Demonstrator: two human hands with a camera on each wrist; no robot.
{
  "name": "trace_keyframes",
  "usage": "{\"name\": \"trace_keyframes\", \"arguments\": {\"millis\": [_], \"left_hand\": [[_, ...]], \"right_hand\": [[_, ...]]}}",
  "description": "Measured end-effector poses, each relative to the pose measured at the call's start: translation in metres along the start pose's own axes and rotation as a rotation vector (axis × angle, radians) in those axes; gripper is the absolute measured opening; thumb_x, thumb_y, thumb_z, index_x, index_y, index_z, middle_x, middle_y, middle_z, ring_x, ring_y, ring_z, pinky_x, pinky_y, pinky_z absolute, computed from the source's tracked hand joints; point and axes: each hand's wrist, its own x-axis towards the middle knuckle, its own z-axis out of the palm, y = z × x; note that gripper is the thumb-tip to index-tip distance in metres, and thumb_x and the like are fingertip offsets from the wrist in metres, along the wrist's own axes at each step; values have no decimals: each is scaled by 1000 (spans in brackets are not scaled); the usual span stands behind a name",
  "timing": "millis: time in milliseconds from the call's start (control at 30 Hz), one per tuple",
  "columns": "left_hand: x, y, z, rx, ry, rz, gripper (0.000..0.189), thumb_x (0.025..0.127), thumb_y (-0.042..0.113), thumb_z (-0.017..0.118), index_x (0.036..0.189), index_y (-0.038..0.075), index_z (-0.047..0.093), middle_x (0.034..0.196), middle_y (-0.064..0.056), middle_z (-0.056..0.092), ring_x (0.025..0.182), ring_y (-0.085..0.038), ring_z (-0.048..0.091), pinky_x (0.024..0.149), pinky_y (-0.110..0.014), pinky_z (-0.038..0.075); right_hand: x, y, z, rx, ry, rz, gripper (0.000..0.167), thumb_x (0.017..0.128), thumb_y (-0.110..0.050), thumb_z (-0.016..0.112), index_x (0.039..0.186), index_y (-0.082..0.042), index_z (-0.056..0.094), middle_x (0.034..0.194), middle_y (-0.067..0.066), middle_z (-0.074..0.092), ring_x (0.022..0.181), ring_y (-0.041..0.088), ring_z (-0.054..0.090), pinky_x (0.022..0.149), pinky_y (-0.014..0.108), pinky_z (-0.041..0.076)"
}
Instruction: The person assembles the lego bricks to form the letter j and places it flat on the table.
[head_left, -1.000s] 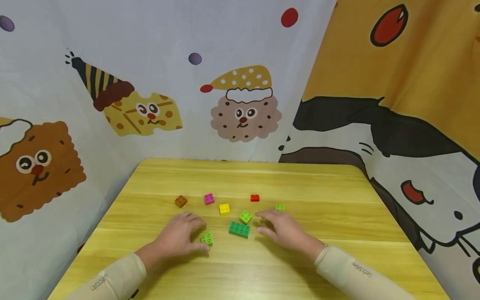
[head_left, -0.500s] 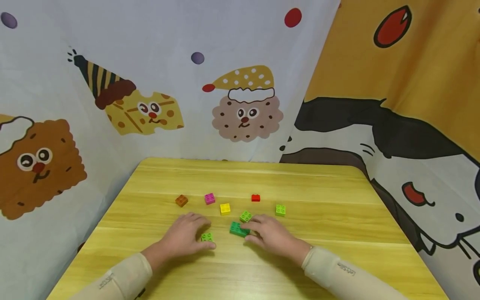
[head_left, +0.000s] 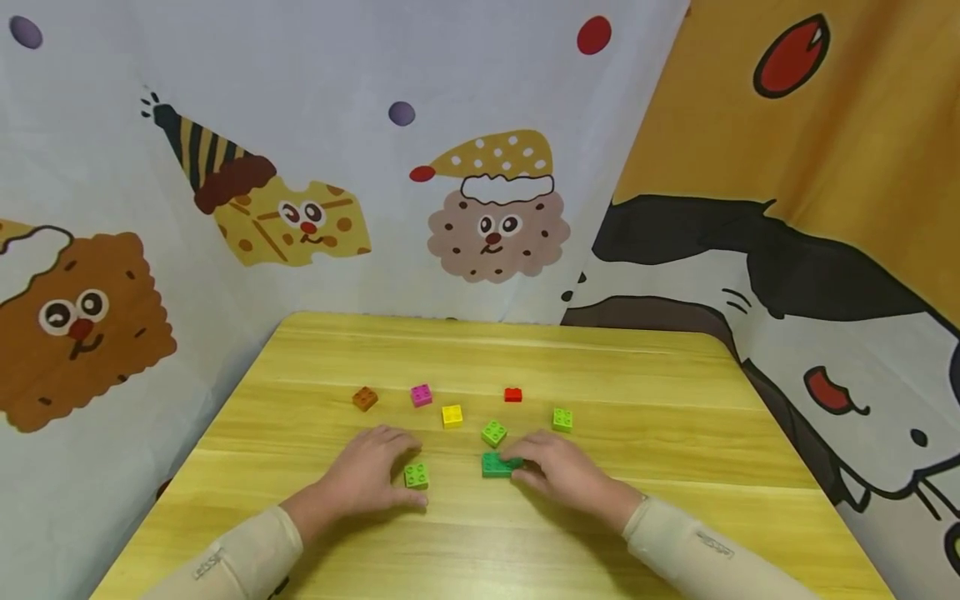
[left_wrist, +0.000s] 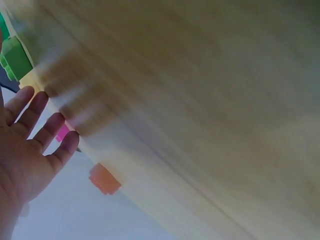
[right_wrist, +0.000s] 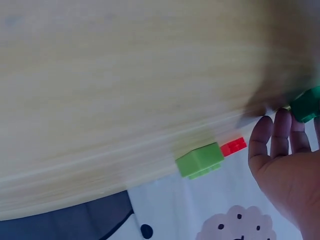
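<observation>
My right hand (head_left: 564, 468) pinches the right end of a dark green building brick (head_left: 495, 465), two studs wide and longer than the others, with thumb and fingertips. In the right wrist view that green brick (right_wrist: 306, 105) shows at the fingertips, partly cut off by the frame edge. My left hand (head_left: 365, 472) rests around a lime green brick (head_left: 416, 476), thumb in front and fingers behind, spread apart. Its fingers (left_wrist: 50, 131) look loosely extended in the left wrist view. Just behind the dark green brick lies a second lime brick (head_left: 493, 432), turned at an angle.
Farther back on the wooden table (head_left: 637, 367) lie an orange-brown brick (head_left: 365, 398), a magenta brick (head_left: 422, 395), a yellow brick (head_left: 452, 416) and a red brick (head_left: 513, 395). A third lime brick (head_left: 562, 419) sits beyond my right hand. A printed curtain (head_left: 322, 100) hangs behind.
My right hand has come left to the dark green brick, taken hold of it, and shifted it slightly right, turning it straighter. My left hand has stayed around its lime brick, which sits straighter.
</observation>
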Motion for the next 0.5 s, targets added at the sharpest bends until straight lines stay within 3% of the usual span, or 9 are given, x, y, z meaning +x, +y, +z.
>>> {"name": "trace_keyframes", "arguments": {"millis": [267,500], "left_hand": [[-3,0,-3,-39,-9,-19,92,72,71,88,138,10,66,145,-14,67,140,-40,57,121,-64,40],[-5,-2,-1,-40,28,-10,78,75,64,90,129,12,70,136,-13,72,133,-38,63,117,-61,47]], "right_hand": [[-5,4,-3,23,-31,116,65,96,-33,81,153,-15,56,126,-2,76,112,14,71,100,41,60],[-6,8,-2,77,-45,167,78,92,-35,85,157,-10,49,131,1,75,116,18,72,104,46,59]]}}
